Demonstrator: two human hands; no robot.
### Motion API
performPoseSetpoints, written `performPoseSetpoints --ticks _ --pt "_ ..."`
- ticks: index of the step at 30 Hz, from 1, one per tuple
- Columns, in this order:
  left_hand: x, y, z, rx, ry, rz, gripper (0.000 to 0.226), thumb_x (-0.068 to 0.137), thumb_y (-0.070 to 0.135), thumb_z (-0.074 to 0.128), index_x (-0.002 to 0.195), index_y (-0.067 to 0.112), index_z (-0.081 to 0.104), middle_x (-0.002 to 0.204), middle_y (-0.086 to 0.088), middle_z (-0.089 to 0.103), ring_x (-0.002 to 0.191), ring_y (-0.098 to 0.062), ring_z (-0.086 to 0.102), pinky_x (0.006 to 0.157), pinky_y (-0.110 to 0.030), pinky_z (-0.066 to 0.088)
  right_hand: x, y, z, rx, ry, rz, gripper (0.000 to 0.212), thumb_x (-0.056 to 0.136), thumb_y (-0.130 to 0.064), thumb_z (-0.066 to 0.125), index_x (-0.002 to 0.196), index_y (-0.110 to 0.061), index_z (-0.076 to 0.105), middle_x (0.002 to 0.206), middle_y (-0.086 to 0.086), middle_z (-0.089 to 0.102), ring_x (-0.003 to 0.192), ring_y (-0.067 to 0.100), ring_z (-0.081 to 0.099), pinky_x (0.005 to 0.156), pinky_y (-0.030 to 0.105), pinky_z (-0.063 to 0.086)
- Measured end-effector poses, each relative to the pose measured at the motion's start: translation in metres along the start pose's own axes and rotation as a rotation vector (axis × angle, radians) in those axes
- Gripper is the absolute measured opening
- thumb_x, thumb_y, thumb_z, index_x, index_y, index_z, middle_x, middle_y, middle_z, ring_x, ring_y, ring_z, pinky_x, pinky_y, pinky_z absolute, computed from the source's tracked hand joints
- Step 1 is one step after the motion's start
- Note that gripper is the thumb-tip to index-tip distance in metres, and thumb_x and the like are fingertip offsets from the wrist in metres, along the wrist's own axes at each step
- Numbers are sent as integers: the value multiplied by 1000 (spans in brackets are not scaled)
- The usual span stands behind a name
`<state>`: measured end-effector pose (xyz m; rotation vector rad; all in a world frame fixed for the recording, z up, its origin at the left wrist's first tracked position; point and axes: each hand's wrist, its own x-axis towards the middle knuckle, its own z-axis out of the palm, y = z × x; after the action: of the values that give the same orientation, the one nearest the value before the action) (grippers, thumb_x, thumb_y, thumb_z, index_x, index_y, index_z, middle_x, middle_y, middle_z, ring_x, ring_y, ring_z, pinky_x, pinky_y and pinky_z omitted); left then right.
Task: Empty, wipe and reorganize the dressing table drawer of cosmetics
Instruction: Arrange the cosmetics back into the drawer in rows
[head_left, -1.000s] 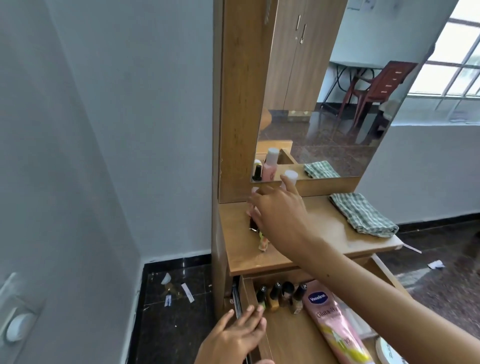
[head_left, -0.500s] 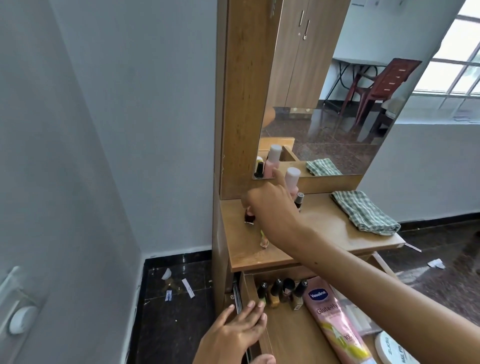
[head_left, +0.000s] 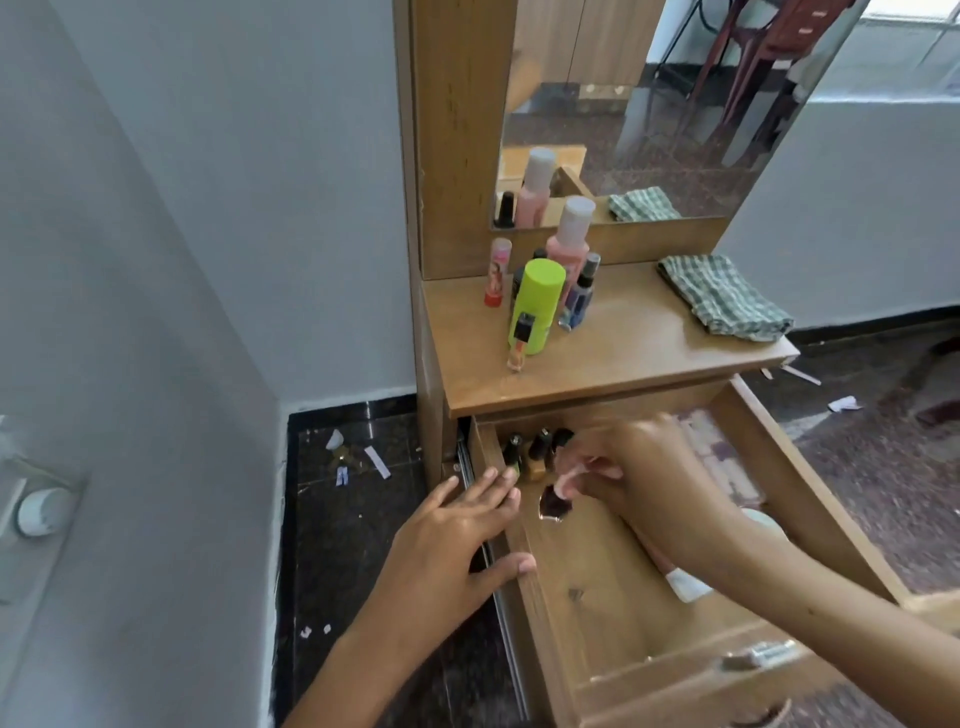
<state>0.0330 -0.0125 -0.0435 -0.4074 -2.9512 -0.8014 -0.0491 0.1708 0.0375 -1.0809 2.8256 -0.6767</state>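
The dressing table drawer (head_left: 810, 499) stands pulled out. Several small nail polish bottles (head_left: 535, 452) stand in its back left corner. My right hand (head_left: 644, 467) is inside the drawer beside them, fingers curled and pinching a small dark bottle (head_left: 555, 506); the hand is blurred. My left hand (head_left: 457, 530) rests on the drawer's left wall with its fingers straight. On the tabletop (head_left: 623, 353) stand a green-capped can (head_left: 535, 306), a pink bottle (head_left: 571, 239), a red tube (head_left: 497, 273), a small spray bottle (head_left: 582, 293) and a small nail polish bottle (head_left: 519, 343).
A folded checked cloth (head_left: 722, 296) lies at the tabletop's right end. A white tube cap (head_left: 685, 584) and a round white lid (head_left: 763, 519) show under my right arm in the drawer. The mirror (head_left: 649, 104) rises behind. Paper scraps (head_left: 358, 457) litter the dark floor at left.
My right hand left the bottles on the tabletop and came down into the drawer, where it now pinches a small dark bottle. My left hand stayed on the drawer's left wall. The view tilted down.
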Motion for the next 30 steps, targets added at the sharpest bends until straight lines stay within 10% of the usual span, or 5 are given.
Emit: performPoseSetpoints --ticks 30 --pt "1 3 -4 -67 -19 -22 66 78 68 36 134 38 22 146 25 10 127 23 -8 101 -6 -11 5 22 62 70 29 -147 13 82 -16 71 92 -23 65 87 -9 64 75 2 59 63 23 53"
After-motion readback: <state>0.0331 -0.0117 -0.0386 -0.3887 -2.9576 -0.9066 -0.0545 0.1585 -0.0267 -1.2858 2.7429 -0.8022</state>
